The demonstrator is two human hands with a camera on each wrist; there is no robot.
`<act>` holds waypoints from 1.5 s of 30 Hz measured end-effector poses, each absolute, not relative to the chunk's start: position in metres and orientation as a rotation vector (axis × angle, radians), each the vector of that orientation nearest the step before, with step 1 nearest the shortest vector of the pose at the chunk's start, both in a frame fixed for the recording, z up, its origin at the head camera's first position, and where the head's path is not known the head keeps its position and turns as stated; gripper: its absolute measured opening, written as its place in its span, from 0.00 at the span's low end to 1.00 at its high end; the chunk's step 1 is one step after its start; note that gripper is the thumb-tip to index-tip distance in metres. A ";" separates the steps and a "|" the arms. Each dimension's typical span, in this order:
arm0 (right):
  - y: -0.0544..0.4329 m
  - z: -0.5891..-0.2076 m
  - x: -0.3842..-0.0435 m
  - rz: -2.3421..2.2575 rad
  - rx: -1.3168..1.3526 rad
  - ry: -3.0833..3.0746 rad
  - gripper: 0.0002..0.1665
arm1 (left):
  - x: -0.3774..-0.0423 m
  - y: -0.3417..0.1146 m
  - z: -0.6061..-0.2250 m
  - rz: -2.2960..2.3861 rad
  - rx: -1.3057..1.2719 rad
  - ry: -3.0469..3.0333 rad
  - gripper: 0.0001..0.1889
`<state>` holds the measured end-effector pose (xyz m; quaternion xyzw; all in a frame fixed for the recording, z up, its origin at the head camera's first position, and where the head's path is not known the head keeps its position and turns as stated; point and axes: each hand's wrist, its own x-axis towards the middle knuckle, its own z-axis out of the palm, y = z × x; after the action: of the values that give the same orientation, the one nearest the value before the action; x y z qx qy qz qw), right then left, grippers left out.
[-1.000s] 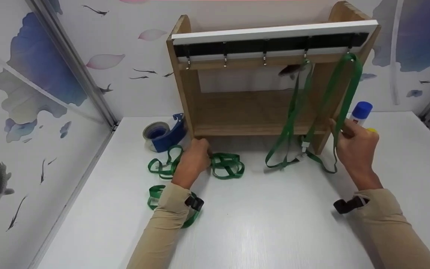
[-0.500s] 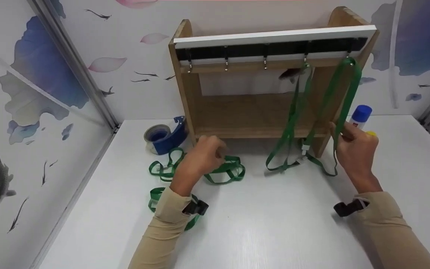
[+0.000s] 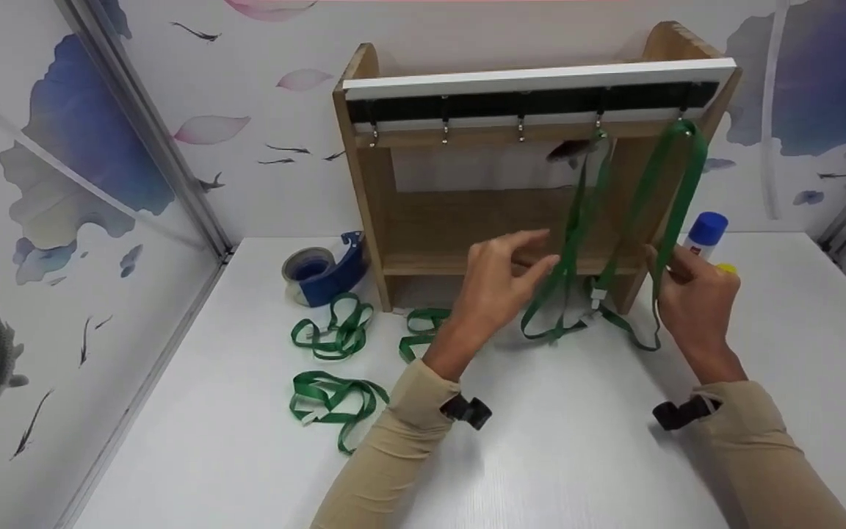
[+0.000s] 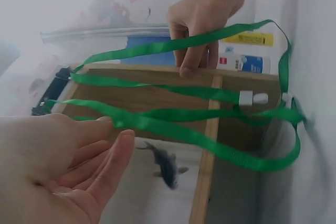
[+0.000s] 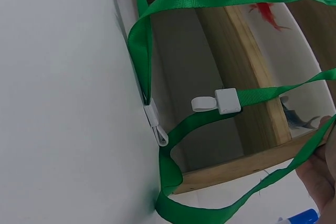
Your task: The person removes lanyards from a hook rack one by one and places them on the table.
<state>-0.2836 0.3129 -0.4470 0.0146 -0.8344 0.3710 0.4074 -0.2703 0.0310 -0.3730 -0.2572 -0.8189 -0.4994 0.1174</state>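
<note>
My right hand (image 3: 698,297) grips the front edge of the wooden rack's right side panel (image 5: 239,169), thumb inside and fingers outside. In front of it, a green lanyard (image 3: 689,187) hangs from the rightmost hook, its white clip (image 5: 227,101) low down. A second green lanyard (image 3: 576,228) hangs from the neighbouring hook. My left hand (image 3: 493,286) is raised before the rack, thumb and fingers apart, holding nothing. Its fingertips (image 4: 125,139) come right up to the second lanyard's strap, overlapping it in the left wrist view.
Two coiled green lanyards (image 3: 349,339) (image 3: 313,378) lie on the white table at left; another lanyard (image 3: 430,314) is partly behind my left wrist. A blue tape dispenser (image 3: 335,279) stands left of the rack, a blue-capped glue stick (image 3: 707,229) right. Hooks (image 3: 446,132) line the black strip.
My left hand has left the loose lanyards on the table, rising and moving right to the hanging lanyard, its fingers spreading. The right hand stays on the side panel.
</note>
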 end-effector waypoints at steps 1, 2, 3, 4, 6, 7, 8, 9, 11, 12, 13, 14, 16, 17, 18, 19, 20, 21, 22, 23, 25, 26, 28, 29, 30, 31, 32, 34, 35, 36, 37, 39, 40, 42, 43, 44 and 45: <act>0.313 -0.447 -0.284 0.937 0.037 -2.105 0.18 | -0.274 0.037 -0.374 -1.488 -0.736 -2.383 0.22; 0.312 -0.447 -0.284 0.939 0.036 -2.106 0.18 | -0.277 0.043 -0.374 -1.509 -0.718 -2.374 0.22; 0.312 -0.447 -0.284 0.940 0.036 -2.108 0.18 | -0.280 0.048 -0.375 -1.523 -0.707 -2.365 0.23; 0.312 -0.447 -0.283 0.941 0.034 -2.110 0.18 | -0.283 0.052 -0.376 -1.531 -0.697 -2.356 0.22; 0.312 -0.447 -0.283 0.946 0.027 -2.117 0.18 | -0.287 0.060 -0.378 -1.552 -0.695 -2.318 0.20; 0.312 -0.447 -0.283 0.948 0.021 -2.123 0.18 | -0.288 0.062 -0.379 -1.558 -0.701 -2.292 0.17; 0.312 -0.447 -0.283 0.950 0.015 -2.127 0.19 | -0.289 0.064 -0.380 -1.560 -0.710 -2.261 0.15; 0.311 -0.447 -0.282 0.952 0.007 -2.132 0.19 | -0.289 0.065 -0.381 -1.554 -0.722 -2.228 0.13; 0.312 -0.447 -0.282 0.954 -0.004 -2.140 0.19 | -0.289 0.065 -0.380 -1.532 -0.749 -2.148 0.09; 0.312 -0.447 -0.282 0.953 -0.008 -2.142 0.19 | -0.288 0.065 -0.378 -1.516 -0.763 -2.109 0.08; 0.312 -0.447 -0.282 0.951 -0.008 -2.142 0.19 | -0.287 0.065 -0.377 -1.497 -0.775 -2.075 0.08; 0.313 -0.448 -0.282 0.944 -0.003 -2.138 0.19 | -0.285 0.064 -0.374 -1.470 -0.787 -2.048 0.08; 0.313 -0.448 -0.283 0.930 0.011 -2.125 0.19 | -0.282 0.063 -0.368 -1.426 -0.813 -1.998 0.09; 0.313 -0.448 -0.283 0.924 0.019 -2.118 0.19 | -0.279 0.061 -0.364 -1.402 -0.827 -1.979 0.09; 0.313 -0.448 -0.284 0.920 0.026 -2.111 0.18 | -0.276 0.060 -0.361 -1.382 -0.845 -1.960 0.10; 0.313 -0.449 -0.284 0.917 0.033 -2.106 0.18 | -0.272 0.058 -0.357 -1.361 -0.864 -1.943 0.10; 0.312 -0.449 -0.284 0.915 0.037 -2.101 0.18 | -0.269 0.057 -0.353 -1.341 -0.885 -1.931 0.11; 0.312 -0.449 -0.284 0.918 0.036 -2.101 0.18 | -0.265 0.055 -0.350 -1.328 -0.909 -1.918 0.12; 0.312 -0.449 -0.284 0.923 0.036 -2.101 0.18 | -0.262 0.053 -0.346 -1.309 -0.932 -1.914 0.12; 0.311 -0.449 -0.284 0.924 0.032 -2.104 0.18 | -0.258 0.051 -0.343 -1.291 -0.954 -1.911 0.13; 0.311 -0.448 -0.283 0.922 0.025 -2.112 0.18 | -0.251 0.047 -0.338 -1.268 -1.002 -1.911 0.14; 0.310 -0.448 -0.282 0.922 0.022 -2.116 0.18 | -0.248 0.045 -0.336 -1.256 -1.027 -1.915 0.15; 0.310 -0.447 -0.282 0.921 0.010 -2.128 0.19 | -0.243 0.039 -0.333 -1.243 -1.078 -1.922 0.16; 0.310 -0.446 -0.282 0.918 0.006 -2.132 0.19 | -0.240 0.036 -0.333 -1.240 -1.102 -1.925 0.16; 0.310 -0.446 -0.282 0.919 0.004 -2.136 0.19 | -0.239 0.033 -0.333 -1.237 -1.121 -1.929 0.16; 0.311 -0.446 -0.282 0.920 0.001 -2.140 0.19 | -0.237 0.030 -0.333 -1.231 -1.136 -1.934 0.16; 0.311 -0.445 -0.282 0.920 0.000 -2.142 0.20 | -0.236 0.027 -0.333 -1.219 -1.146 -1.948 0.16; 0.312 -0.445 -0.282 0.919 -0.001 -2.140 0.19 | -0.234 0.022 -0.334 -1.186 -1.149 -1.979 0.16; 0.312 -0.445 -0.282 0.919 0.001 -2.136 0.19 | -0.234 0.020 -0.334 -1.176 -1.150 -1.994 0.15; 0.312 -0.445 -0.282 0.920 0.002 -2.133 0.19 | -0.235 0.019 -0.335 -1.166 -1.149 -2.006 0.14; 0.313 -0.445 -0.282 0.921 0.003 -2.129 0.18 | -0.235 0.018 -0.335 -1.158 -1.150 -2.018 0.14; 0.313 -0.446 -0.282 0.924 0.005 -2.125 0.18 | -0.237 0.016 -0.336 -1.150 -1.153 -2.036 0.12; 0.313 -0.446 -0.282 0.926 0.001 -2.126 0.18 | -0.237 0.015 -0.337 -1.154 -1.154 -2.042 0.12; 0.313 -0.447 -0.283 0.932 -0.002 -2.132 0.18 | -0.238 0.014 -0.339 -1.154 -1.149 -2.058 0.11; 0.312 -0.447 -0.283 0.934 -0.005 -2.136 0.19 | -0.239 0.013 -0.340 -1.147 -1.144 -2.067 0.10; 0.312 -0.448 -0.283 0.934 -0.002 -2.135 0.19 | -0.239 0.013 -0.341 -1.137 -1.139 -2.073 0.10; 0.312 -0.448 -0.283 0.936 0.001 -2.132 0.19 | -0.240 0.013 -0.341 -1.128 -1.133 -2.079 0.09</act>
<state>-0.2833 0.3120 -0.4478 0.0004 -0.8409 0.3693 0.3956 -0.2396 0.0131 -0.3411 -0.4176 -0.7662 -0.4155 0.2566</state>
